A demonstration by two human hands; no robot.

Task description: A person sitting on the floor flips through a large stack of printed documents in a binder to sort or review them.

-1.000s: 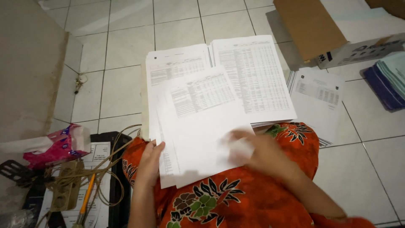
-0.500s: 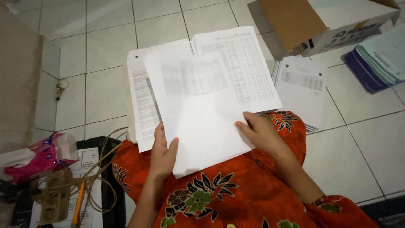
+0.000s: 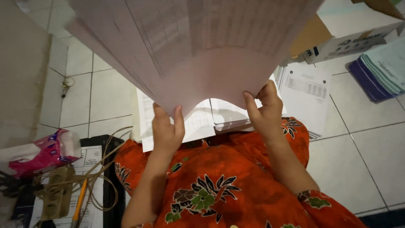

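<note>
Both my hands hold up a large printed sheet of paper close to the camera; it fills the upper middle of the view. My left hand grips its lower left edge and my right hand grips its lower right edge. Under the raised sheet, two stacks of printed papers rest on my lap and the tiled floor, mostly hidden. My legs are covered by orange floral cloth.
An open cardboard box stands at the upper right, with another printed stack below it and a pile of blue-green folders at the right edge. At the left lie a pink tissue pack, a power strip with tangled cord and an orange pencil.
The top sheet, flat on the stack a moment ago, has been lifted by both hands toward the camera. It now hides most of the stacks.
</note>
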